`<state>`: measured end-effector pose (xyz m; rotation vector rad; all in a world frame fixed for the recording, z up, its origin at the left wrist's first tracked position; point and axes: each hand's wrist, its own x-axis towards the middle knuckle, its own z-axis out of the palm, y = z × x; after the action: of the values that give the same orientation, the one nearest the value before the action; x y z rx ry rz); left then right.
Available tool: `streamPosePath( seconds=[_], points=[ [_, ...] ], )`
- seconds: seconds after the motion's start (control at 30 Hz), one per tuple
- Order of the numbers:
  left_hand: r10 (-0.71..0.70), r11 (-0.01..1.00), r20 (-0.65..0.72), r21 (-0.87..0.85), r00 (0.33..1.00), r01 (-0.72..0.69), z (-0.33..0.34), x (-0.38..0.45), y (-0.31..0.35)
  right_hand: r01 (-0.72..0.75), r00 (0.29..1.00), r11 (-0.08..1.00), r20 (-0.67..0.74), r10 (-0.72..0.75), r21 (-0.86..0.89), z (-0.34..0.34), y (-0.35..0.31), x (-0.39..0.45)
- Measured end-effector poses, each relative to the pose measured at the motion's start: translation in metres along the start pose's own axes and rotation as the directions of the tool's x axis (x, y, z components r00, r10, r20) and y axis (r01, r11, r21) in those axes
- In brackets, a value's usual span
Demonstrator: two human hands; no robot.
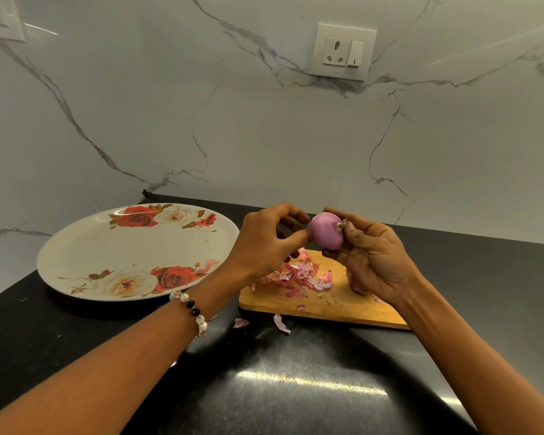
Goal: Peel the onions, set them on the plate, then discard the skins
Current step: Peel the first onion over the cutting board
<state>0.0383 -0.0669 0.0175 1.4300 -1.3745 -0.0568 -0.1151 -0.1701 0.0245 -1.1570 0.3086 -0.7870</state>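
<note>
- Worktop [296, 387], dark and glossy; loose skin flakes at its centre.
- Plate [85, 246] at 9 o'clock from the hands, bare of onions, nothing between; left hand [261, 243] the nearer.
- Cutting board [327, 304] directly below the hands, carrying a heap of skins [296, 276].
- Right hand [371, 255] cups the onion [325, 230], root end toward 3 o'clock, long axis roughly 9 to 3.
- Left fingertips pinch at the onion's 9 o'clock end; it looks nearly peeled.
</note>
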Motion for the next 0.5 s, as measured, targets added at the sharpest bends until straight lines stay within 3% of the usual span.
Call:
streamPosePath(
  seconds=[0.17, 0.4, 0.5],
  points=[
    [0.032, 0.999, -0.031, 0.029, 0.999, -0.031, -0.0007, 0.0012, -0.0025, 0.014, 1.0, 0.997, 0.0, -0.014, -0.078, -0.0019, 0.0024, 0.0018],
    [-0.015, 1.0, 0.091, 0.025, 0.996, 0.013, -0.0045, 0.0016, -0.0068, 0.01, 0.999, 0.998, 0.05, -0.006, -0.062, 0.0006, 0.0035, -0.0003],
    [0.001, 0.999, 0.08, 0.036, 0.997, -0.004, -0.0055, 0.0019, -0.0085, 0.014, 0.998, 0.997, 0.067, -0.009, -0.076, 0.001, 0.0035, 0.0]
  ],
)
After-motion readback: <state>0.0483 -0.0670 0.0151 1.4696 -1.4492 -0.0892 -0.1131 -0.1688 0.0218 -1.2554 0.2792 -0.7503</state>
